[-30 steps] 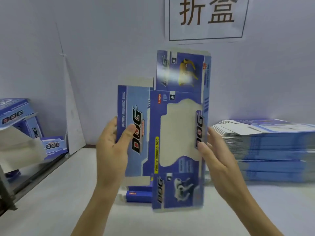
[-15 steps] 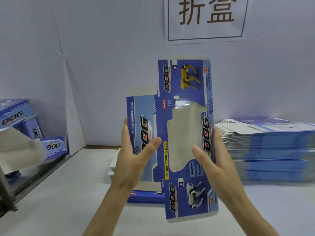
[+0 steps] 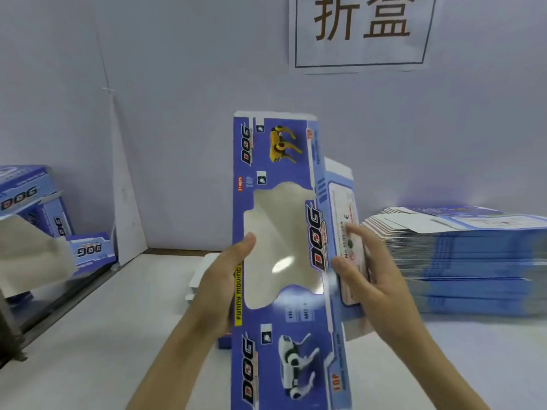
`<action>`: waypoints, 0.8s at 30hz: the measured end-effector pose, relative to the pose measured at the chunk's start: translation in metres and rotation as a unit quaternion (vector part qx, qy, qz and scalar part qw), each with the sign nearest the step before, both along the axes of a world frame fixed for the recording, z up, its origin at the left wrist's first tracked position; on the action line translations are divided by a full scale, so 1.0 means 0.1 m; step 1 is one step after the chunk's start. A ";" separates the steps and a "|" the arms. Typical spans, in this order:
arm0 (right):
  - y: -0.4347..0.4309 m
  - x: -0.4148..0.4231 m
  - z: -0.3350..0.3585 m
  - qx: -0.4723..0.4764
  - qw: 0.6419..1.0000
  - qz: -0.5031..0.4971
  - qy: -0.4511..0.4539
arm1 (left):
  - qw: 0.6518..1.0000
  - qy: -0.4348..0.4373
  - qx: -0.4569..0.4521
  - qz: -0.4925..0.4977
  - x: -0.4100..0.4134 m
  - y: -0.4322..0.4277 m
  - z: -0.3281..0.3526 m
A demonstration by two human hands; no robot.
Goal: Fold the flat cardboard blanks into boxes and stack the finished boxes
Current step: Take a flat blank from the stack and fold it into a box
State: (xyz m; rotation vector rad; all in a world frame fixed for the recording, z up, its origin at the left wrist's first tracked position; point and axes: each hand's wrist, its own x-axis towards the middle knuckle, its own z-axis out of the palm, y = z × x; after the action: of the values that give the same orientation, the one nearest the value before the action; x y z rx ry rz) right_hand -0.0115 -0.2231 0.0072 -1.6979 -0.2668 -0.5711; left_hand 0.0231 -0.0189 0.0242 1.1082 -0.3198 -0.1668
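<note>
I hold one blue "DOG" cardboard blank (image 3: 275, 149) upright in front of me, its clear window panel facing me and its side panels swung back into a sleeve. My left hand (image 3: 219, 285) grips its left edge, thumb on the front by the window and fingers behind. My right hand (image 3: 373, 279) holds the right side panel, fingers lying on its pale label face. A tall stack of flat blanks (image 3: 461, 255) lies on the table at the right. Finished boxes (image 3: 26, 199) are piled at the far left.
A white table (image 3: 118, 335) runs under my arms. A few flat blanks (image 3: 201, 273) lie behind my left hand. A dark rail (image 3: 68, 297) edges the table at the left. A white wall with a paper sign (image 3: 361, 31) stands close behind.
The blank has moved right and nearer to me. Its left side panel has swung back out of sight, and the right side panel has come into view under my right fingers.
</note>
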 end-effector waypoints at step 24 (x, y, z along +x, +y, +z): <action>-0.15 -0.02 0.07 0.204 0.961 0.117 0.144 | 0.986 -0.076 0.137 0.054 0.09 0.09 -0.06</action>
State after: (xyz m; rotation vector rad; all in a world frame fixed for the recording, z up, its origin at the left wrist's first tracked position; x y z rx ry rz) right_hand -0.0135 -0.2383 0.0145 -1.3034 -0.1254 -0.1801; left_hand 0.0316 -0.0095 0.0184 1.4109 -0.3787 -0.0290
